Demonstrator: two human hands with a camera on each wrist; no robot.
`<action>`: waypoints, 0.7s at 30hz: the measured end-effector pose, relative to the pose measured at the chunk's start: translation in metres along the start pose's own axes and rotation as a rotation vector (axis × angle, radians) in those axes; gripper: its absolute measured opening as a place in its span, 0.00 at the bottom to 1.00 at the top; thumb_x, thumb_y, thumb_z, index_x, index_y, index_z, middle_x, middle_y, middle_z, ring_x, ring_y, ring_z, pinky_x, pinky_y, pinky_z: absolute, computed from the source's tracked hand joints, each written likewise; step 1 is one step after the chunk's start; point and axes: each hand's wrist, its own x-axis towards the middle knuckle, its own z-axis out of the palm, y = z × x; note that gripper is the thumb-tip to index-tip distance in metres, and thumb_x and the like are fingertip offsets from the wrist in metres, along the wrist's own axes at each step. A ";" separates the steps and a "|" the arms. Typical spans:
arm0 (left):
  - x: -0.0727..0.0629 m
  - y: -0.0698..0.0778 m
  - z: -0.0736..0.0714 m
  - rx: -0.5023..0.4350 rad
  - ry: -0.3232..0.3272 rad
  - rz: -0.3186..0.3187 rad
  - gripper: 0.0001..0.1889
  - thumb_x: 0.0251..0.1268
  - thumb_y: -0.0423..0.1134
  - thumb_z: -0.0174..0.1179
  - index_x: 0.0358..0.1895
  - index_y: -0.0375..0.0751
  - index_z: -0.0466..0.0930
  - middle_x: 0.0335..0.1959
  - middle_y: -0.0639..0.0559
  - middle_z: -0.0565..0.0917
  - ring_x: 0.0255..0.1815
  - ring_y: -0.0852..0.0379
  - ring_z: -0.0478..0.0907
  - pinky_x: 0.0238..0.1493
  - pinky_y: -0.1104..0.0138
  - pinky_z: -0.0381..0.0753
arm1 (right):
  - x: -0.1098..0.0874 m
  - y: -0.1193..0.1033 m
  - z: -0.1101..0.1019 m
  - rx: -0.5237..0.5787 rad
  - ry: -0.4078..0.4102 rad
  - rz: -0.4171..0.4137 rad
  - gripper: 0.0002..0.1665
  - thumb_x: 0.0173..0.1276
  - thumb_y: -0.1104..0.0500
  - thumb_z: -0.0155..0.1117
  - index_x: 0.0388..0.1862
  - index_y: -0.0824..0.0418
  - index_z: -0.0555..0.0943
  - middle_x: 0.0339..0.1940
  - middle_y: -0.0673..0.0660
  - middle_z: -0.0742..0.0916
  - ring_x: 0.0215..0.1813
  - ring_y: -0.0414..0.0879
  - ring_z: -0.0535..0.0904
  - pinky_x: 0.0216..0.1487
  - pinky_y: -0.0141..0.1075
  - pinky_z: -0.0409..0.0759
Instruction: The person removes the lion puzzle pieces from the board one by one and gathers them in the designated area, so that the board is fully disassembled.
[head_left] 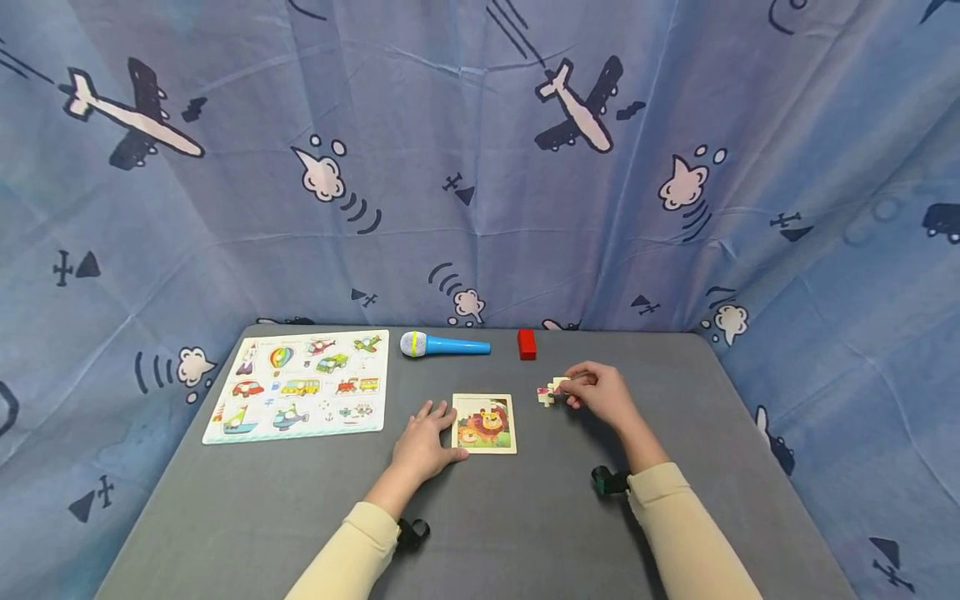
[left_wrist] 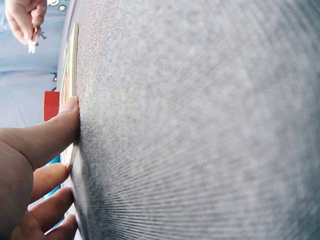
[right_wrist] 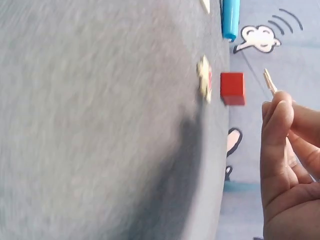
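A small square lion puzzle (head_left: pixel 483 423) in a pale wooden frame lies flat on the table. My left hand (head_left: pixel 424 446) rests at its left side, fingers spread, the thumb touching the lower left corner; in the left wrist view the thumb (left_wrist: pixel 55 127) lies against the frame's edge. Between thumb and fingertips, my right hand (head_left: pixel 600 392) pinches a small jigsaw piece (right_wrist: pixel 269 80), held above the table. Another jigsaw piece (right_wrist: pixel 205 80), pale with some pink, lies on the table beneath. The held piece's picture is mostly hidden by my fingers.
A large picture board (head_left: pixel 300 387) of vehicles lies at the left. Along the back are a blue toy microphone (head_left: pixel 450 345) and a red block (head_left: pixel 527 344). Behind the grey table (head_left: pixel 517 533) hangs a blue curtain (head_left: pixel 465 167) with printed planes.
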 end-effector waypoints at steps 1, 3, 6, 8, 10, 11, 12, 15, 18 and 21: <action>0.000 0.000 0.000 0.000 0.004 0.002 0.40 0.53 0.51 0.77 0.71 0.47 0.74 0.77 0.47 0.68 0.81 0.42 0.56 0.72 0.37 0.65 | 0.000 0.003 -0.002 -0.003 0.003 0.009 0.16 0.69 0.61 0.69 0.50 0.70 0.82 0.36 0.70 0.89 0.25 0.44 0.85 0.35 0.45 0.89; 0.000 0.000 0.001 -0.004 0.007 0.003 0.40 0.53 0.51 0.77 0.71 0.47 0.74 0.77 0.47 0.68 0.81 0.41 0.57 0.71 0.36 0.65 | 0.002 0.008 -0.005 -0.010 0.012 0.029 0.17 0.69 0.61 0.69 0.51 0.71 0.82 0.36 0.70 0.89 0.26 0.43 0.85 0.35 0.43 0.89; -0.001 -0.001 0.001 -0.007 0.004 0.001 0.40 0.53 0.51 0.77 0.72 0.46 0.74 0.77 0.47 0.68 0.81 0.41 0.56 0.71 0.36 0.65 | 0.003 0.014 -0.008 -0.033 0.021 0.065 0.17 0.69 0.61 0.69 0.51 0.70 0.82 0.34 0.67 0.89 0.26 0.44 0.85 0.33 0.40 0.88; -0.001 -0.001 0.001 -0.010 0.000 -0.005 0.41 0.53 0.51 0.77 0.72 0.47 0.74 0.77 0.47 0.67 0.81 0.41 0.56 0.72 0.36 0.64 | 0.005 0.017 -0.009 -0.042 0.018 0.085 0.17 0.70 0.61 0.69 0.52 0.71 0.82 0.33 0.65 0.89 0.27 0.46 0.85 0.32 0.38 0.87; 0.000 -0.002 0.001 -0.010 -0.002 -0.012 0.41 0.54 0.51 0.77 0.72 0.47 0.73 0.78 0.48 0.67 0.81 0.42 0.55 0.73 0.37 0.64 | 0.006 0.020 -0.009 -0.050 0.011 0.103 0.16 0.70 0.61 0.69 0.52 0.70 0.82 0.33 0.63 0.90 0.27 0.46 0.85 0.31 0.37 0.87; 0.000 -0.002 0.001 -0.010 0.000 -0.011 0.41 0.54 0.51 0.77 0.72 0.47 0.73 0.78 0.48 0.67 0.81 0.42 0.55 0.73 0.37 0.64 | 0.007 0.021 -0.009 -0.054 0.007 0.108 0.16 0.70 0.61 0.68 0.51 0.70 0.82 0.32 0.62 0.89 0.27 0.46 0.85 0.31 0.36 0.86; 0.000 -0.002 0.001 -0.012 0.003 -0.007 0.41 0.53 0.51 0.77 0.72 0.47 0.74 0.77 0.48 0.67 0.81 0.42 0.55 0.73 0.37 0.64 | 0.008 0.022 -0.009 -0.062 0.005 0.113 0.16 0.70 0.61 0.68 0.51 0.70 0.82 0.32 0.61 0.89 0.27 0.46 0.85 0.30 0.36 0.86; 0.000 -0.002 0.001 -0.013 0.001 0.000 0.40 0.54 0.52 0.76 0.72 0.47 0.74 0.78 0.48 0.67 0.81 0.42 0.55 0.73 0.37 0.63 | 0.010 0.026 -0.008 -0.118 0.006 0.110 0.15 0.70 0.61 0.69 0.50 0.70 0.82 0.30 0.59 0.88 0.26 0.44 0.83 0.29 0.35 0.84; 0.000 -0.001 0.001 -0.012 -0.005 0.004 0.40 0.53 0.52 0.77 0.72 0.47 0.74 0.77 0.48 0.67 0.81 0.42 0.55 0.72 0.36 0.63 | 0.012 0.030 -0.006 -0.197 0.025 0.105 0.14 0.69 0.60 0.70 0.48 0.69 0.83 0.27 0.58 0.87 0.24 0.42 0.82 0.28 0.33 0.81; 0.000 -0.001 0.001 -0.013 -0.010 -0.003 0.40 0.54 0.52 0.76 0.72 0.48 0.74 0.78 0.49 0.66 0.81 0.42 0.55 0.72 0.36 0.64 | 0.013 0.032 -0.005 -0.235 0.051 0.099 0.15 0.68 0.60 0.71 0.48 0.68 0.84 0.29 0.56 0.86 0.24 0.40 0.81 0.28 0.32 0.80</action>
